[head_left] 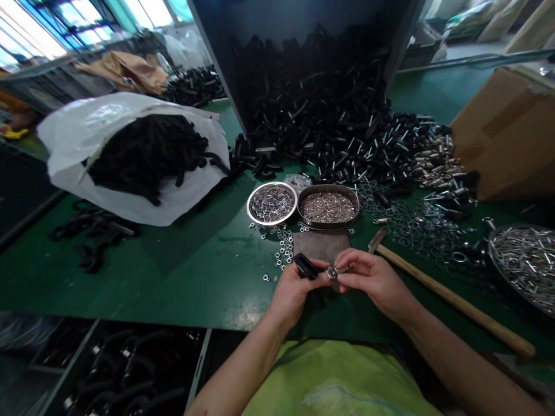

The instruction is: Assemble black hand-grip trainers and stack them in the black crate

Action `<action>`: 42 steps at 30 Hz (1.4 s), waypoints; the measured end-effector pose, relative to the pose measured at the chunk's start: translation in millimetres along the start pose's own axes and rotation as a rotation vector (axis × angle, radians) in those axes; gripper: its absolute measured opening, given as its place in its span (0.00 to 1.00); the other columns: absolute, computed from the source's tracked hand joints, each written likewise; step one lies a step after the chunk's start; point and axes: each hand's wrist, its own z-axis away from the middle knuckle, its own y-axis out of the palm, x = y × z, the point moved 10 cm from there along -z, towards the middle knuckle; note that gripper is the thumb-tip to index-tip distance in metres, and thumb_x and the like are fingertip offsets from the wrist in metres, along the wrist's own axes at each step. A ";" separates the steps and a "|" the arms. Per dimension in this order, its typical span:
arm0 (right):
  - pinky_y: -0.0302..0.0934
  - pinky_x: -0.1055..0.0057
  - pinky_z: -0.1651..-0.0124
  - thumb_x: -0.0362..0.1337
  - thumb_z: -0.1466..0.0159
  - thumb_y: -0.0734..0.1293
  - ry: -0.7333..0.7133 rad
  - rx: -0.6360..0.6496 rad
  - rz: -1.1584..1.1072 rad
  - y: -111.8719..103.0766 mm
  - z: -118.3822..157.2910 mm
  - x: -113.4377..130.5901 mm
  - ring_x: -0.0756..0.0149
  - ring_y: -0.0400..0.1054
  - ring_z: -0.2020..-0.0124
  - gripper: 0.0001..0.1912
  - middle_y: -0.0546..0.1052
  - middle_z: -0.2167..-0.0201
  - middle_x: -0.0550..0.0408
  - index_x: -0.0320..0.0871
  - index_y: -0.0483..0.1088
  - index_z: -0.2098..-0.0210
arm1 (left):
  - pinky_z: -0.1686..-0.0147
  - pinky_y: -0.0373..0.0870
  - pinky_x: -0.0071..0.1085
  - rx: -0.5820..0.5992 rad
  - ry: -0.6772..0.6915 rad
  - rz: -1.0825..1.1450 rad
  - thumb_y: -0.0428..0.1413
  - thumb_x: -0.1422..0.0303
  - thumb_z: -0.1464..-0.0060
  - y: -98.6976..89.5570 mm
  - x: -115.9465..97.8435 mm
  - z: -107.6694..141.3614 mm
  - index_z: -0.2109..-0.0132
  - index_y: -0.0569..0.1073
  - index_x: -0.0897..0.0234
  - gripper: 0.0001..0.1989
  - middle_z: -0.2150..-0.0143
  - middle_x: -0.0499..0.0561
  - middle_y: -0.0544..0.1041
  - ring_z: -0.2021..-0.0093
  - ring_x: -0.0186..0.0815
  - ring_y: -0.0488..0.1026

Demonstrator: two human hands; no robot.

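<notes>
Left hand (289,296), mine: thumb and fingers closed on one black handle piece (306,267), whose dark end stands up above my thumb. Small metal fitting (332,272): at the tips of my left thumb and finger, just right of the black handle piece, between my two hands. Right hand (373,281), mine: thumb and fingertips pinched at the right side of the fitting, on a slim part too small to identify. Both hands: above the near part of a flat metal plate (321,244), which lies on the green workbench (195,283).

Beyond the plate, side by side: one round dish (248,207) of mixed small metal pieces, left; one oval tin (329,226) of fine metal bits, right. Loose nuts (284,249): scattered just left of the plate. Hammer (455,296), wooden-handled: aslant beside my right hand, head away from me. Metal rings (416,234): strewn beyond the hammer. Black handle heap (299,124): past the dish and tin, spilling from a dark bin (214,46). White bag (177,202), full of black pieces: well left. Cardboard box (511,133): right of the heap.
</notes>
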 end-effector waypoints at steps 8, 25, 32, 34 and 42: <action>0.67 0.73 0.68 0.38 0.49 0.73 0.053 -0.106 -0.035 -16.0 -6.1 -9.5 0.71 0.68 0.71 0.11 0.72 0.70 0.58 0.44 0.72 0.66 | 0.61 0.66 0.29 -0.003 0.276 -0.415 0.64 0.68 0.57 3.0 -33.4 9.5 0.68 0.80 0.61 0.05 0.66 0.51 0.78 0.64 0.36 0.73; 0.66 0.65 0.57 0.29 0.39 0.64 -0.548 -0.152 0.806 12.0 20.6 64.6 0.64 0.70 0.59 0.11 0.74 0.60 0.55 0.51 0.73 0.61 | 0.79 0.53 0.21 0.137 -0.199 0.221 0.62 0.70 0.60 45.3 47.5 -8.3 0.73 0.65 0.66 0.11 0.81 0.41 0.58 0.80 0.24 0.54; 0.65 0.65 0.57 0.34 0.39 0.65 -0.336 -0.157 0.654 -15.7 3.7 37.8 0.63 0.70 0.60 0.07 0.74 0.62 0.54 0.47 0.72 0.62 | 0.78 0.54 0.23 0.198 -0.071 -0.340 0.64 0.63 0.59 45.3 30.6 -3.8 0.63 0.71 0.65 0.16 0.73 0.46 0.68 0.75 0.28 0.60; 0.66 0.67 0.61 0.38 0.38 0.64 -0.221 -0.088 0.611 -31.0 -10.0 25.5 0.64 0.71 0.63 0.08 0.75 0.64 0.54 0.45 0.71 0.59 | 0.80 0.52 0.23 0.282 -0.174 -0.329 0.63 0.60 0.58 47.9 42.0 1.3 0.64 0.69 0.65 0.17 0.77 0.44 0.64 0.78 0.27 0.58; 0.56 0.56 0.51 0.31 0.45 0.67 -0.242 -0.439 1.284 -131.7 -82.9 56.7 0.52 0.60 0.53 0.02 0.71 0.64 0.45 0.41 0.73 0.73 | 0.81 0.55 0.21 0.226 -0.153 -0.136 0.59 0.56 0.51 37.7 40.6 2.0 0.65 0.64 0.64 0.17 0.75 0.43 0.64 0.79 0.25 0.58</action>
